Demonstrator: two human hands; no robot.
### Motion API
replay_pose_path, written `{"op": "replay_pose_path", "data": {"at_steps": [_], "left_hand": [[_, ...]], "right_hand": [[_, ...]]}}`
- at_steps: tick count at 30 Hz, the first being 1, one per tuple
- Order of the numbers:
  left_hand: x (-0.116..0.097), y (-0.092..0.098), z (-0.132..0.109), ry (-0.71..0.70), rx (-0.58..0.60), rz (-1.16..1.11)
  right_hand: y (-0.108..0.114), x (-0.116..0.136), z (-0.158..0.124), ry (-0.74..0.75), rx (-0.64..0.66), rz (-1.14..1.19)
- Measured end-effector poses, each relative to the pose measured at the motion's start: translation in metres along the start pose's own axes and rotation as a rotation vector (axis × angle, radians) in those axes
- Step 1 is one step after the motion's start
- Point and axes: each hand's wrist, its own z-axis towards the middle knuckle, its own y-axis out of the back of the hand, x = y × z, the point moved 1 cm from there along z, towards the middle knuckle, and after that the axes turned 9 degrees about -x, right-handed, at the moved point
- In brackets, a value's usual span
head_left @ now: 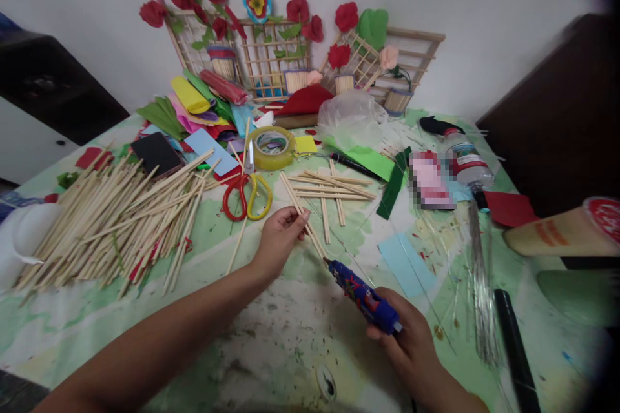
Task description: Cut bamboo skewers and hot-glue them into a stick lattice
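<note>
My left hand [281, 240] pinches a pair of pale wooden sticks [296, 197] lying side by side, tilted down toward the right. In my right hand [411, 335] is a blue hot glue gun [363, 297] with a printed pattern. Its nozzle meets the lower end of the sticks, or is very close to it. Just beyond my left hand, several more sticks [334, 192] lie crossed over one another on the table. Red and yellow handled scissors [252, 197] rest to the left of them.
A big heap of sticks [121, 219] covers the table's left side. Behind are a tape roll [271, 148], a plastic bag [351, 117] and stick lattices [274, 55] with paper flowers. On the right are wires [484, 310], a bottle [467, 158] and a drink cup [562, 232].
</note>
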Motion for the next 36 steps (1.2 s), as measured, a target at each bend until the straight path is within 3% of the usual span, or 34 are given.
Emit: {"op": "replay_pose_path", "data": {"at_steps": [22, 26, 31, 36], "left_hand": [[-0.003, 0.006, 0.013, -0.007, -0.079, -0.156], [-0.005, 0.004, 0.011, 0.056, -0.065, -0.242], [-0.004, 0.002, 0.002, 0.204, -0.015, -0.355], [-0.005, -0.001, -0.006, 0.315, 0.018, -0.407]], "right_hand": [[0.004, -0.003, -0.002, 0.015, 0.014, -0.059], [0.015, -0.015, 0.001, 0.046, -0.013, -0.272], [0.022, -0.041, 0.008, -0.045, -0.079, -0.668], [0.019, -0.049, 0.013, -0.058, -0.043, -0.806]]}}
